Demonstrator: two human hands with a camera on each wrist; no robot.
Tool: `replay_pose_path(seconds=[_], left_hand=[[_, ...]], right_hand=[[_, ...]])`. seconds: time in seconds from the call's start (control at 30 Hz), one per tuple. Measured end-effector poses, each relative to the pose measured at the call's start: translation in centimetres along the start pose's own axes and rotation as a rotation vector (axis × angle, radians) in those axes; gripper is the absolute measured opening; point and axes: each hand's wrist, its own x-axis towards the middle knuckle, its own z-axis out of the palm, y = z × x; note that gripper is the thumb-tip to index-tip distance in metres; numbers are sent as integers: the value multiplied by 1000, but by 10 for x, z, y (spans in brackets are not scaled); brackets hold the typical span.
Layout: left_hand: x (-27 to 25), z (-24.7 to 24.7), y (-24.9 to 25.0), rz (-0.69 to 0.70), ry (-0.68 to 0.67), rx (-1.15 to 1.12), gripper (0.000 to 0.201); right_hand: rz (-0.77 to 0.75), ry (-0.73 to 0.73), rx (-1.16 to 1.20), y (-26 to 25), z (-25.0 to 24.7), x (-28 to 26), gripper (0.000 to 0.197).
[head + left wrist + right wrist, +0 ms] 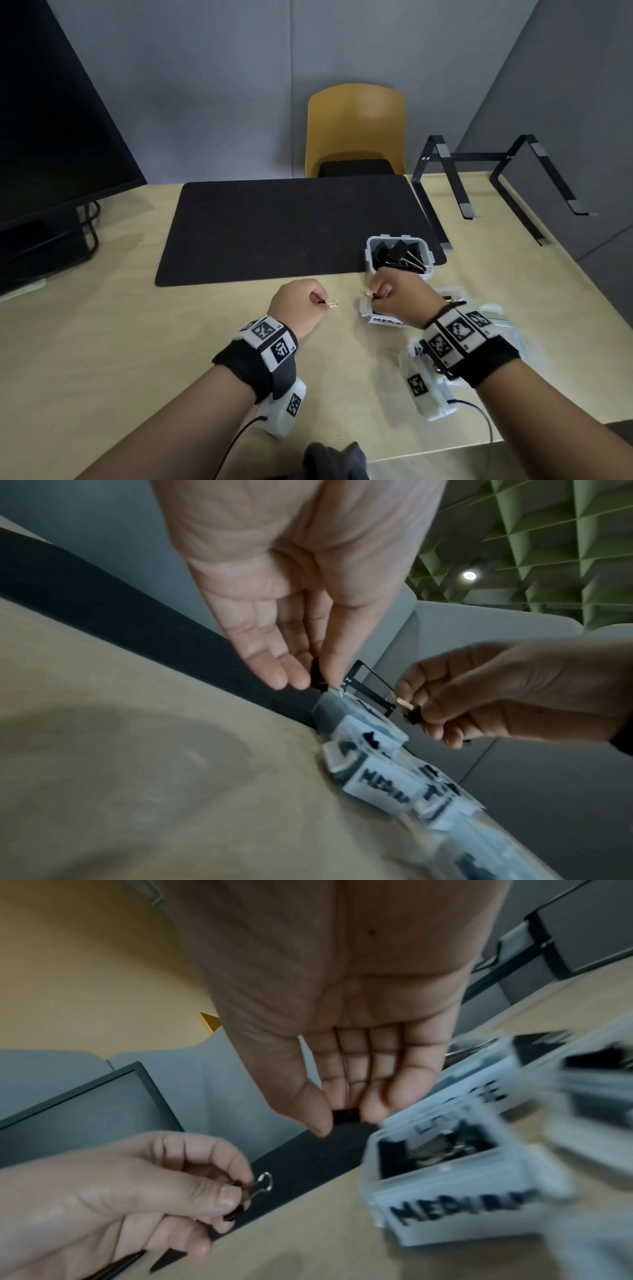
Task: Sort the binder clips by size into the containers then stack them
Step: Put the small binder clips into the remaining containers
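Desk [120, 342] space is carrying the containers on my right: the far container [399, 254] is holding the big clips, and the medium container [383, 317] is sitting just under my right hand [397, 294]. I am pinching a small clip [346, 1115] with that hand, and my left hand [294, 305] is pinching another small clip [329, 303]. I judge each should be lowered right over its matching container before I let go.
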Motion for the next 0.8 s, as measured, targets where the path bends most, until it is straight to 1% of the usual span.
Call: replay_pose_path(seconds=[0.07, 0.17, 0.3, 0.57, 0.6, 0.7, 0.8], left_hand=[[-10, 11, 13, 22, -31, -16, 8], [-21, 29, 31, 47, -60, -34, 10], [-30, 52, 49, 64, -76, -43, 10], [-45, 83, 75, 75, -78, -19, 8], [-48, 86, 78, 77, -75, -13, 7], [-55, 98, 84, 83, -76, -4, 9], [-63, 111, 91, 84, -95, -7, 7]], right_hand=[[-4, -54, -61, 18, -11, -18, 16], [-16, -113, -91, 43, -20, -38, 14], [-28, -173, -135, 69, -28, -52, 16], [-47, -195, -193, 101, -27, -69, 15], [-54, -202, -198, 103, -26, -71, 17], [-81, -224, -217, 110, -22, -73, 30], [-106, -217, -226, 114, -23, -73, 33]])
